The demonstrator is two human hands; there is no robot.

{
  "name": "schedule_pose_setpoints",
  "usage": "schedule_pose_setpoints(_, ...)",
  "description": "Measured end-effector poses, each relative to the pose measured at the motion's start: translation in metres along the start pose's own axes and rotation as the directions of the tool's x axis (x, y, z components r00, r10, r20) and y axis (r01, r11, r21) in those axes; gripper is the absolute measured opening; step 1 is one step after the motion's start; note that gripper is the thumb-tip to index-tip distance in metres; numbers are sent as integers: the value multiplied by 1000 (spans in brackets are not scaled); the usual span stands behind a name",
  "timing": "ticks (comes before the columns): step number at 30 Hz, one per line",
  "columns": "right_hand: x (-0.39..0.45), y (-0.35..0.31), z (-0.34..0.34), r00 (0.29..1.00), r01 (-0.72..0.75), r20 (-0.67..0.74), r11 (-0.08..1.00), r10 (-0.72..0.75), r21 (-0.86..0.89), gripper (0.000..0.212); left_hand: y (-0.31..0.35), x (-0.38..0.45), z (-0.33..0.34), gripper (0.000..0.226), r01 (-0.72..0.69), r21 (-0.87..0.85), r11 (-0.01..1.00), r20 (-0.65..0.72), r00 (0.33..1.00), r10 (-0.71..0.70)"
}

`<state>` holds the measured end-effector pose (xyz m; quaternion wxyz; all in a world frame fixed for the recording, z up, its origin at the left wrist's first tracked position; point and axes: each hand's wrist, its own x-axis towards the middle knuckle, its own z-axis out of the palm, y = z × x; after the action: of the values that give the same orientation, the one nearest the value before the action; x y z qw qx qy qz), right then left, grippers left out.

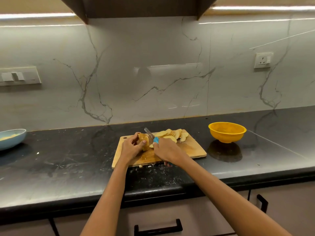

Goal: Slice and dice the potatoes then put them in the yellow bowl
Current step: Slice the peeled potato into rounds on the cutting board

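A wooden cutting board [192, 149] lies on the black counter. My left hand [131, 147] grips a partly cut potato [142, 140] at the board's left side. My right hand [166, 150] holds a knife by its blue handle [156, 140]; the blade [148, 132] angles up and back just right of the potato. Several pale potato slices [172, 133] lie fanned along the board's far edge. The yellow bowl [227, 134] stands on the counter to the right of the board.
A light blue dish [12, 139] with something pale in it sits at the far left of the counter. Small potato scraps [144, 166] lie by the board's near edge. Drawer handles [158, 227] show below the counter edge.
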<state>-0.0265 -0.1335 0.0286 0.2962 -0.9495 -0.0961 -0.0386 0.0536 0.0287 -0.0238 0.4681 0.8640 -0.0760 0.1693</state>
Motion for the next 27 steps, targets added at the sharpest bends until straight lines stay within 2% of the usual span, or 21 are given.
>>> schedule_pose_setpoints(4, 4, -1, 6, 999, -28, 16, 1000, 28, 7, 37, -2, 2, 1, 56, -6, -13, 1000, -5, 1000, 6)
schedule_pose_setpoints(9, 2, -5, 3, 996, -51, 72, 998, 48, 44, 38, 11, -5, 2, 25, -46, -37, 998, -26, 999, 45)
schedule_pose_setpoints(14, 27, -12, 11, 998, -38, 45, 999, 40, -31, 41, 16, -7, 6, 23, -70, -33, 997, -31, 997, 69)
schedule_pose_setpoints(22, 24, 5, 31, 999, -28, -26, 988, 24, -153, 28, 14, -6, 5, 23, -91, -41, 995, -57, 994, 89)
schedule_pose_setpoints(25, 31, -1, 27, 1000, -14, -6, 981, 13, -191, 28, 12, -4, 7, 16, -82, -27, 996, -71, 994, 80)
schedule_pose_setpoints(27, 36, -5, 26, 1000, -13, 21, 976, 18, -219, 27, 10, -3, 8, 23, -84, -8, 996, -72, 994, 83)
